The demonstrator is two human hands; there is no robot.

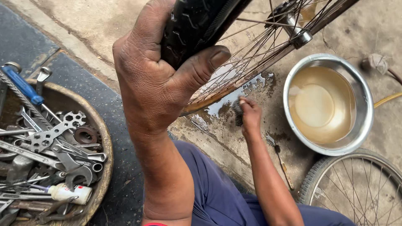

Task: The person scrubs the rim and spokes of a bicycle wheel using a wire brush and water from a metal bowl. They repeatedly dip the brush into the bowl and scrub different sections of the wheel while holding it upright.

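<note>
Above the wet concrete beside the steel basin [368, 104], the bicycle wheel [197, 25] is clamped at its tyre by the left hand [155, 83]. The right hand [250, 115], lower, closes on what seems a scrubbing pad [237, 112]. A slick tyre could slip and tip the basin nearby.

One package was seen: a small white plastic bottle [69, 193] with a red nozzle, lying on its side among wrenches in the round tray [105, 138], lower left of frame.
</note>
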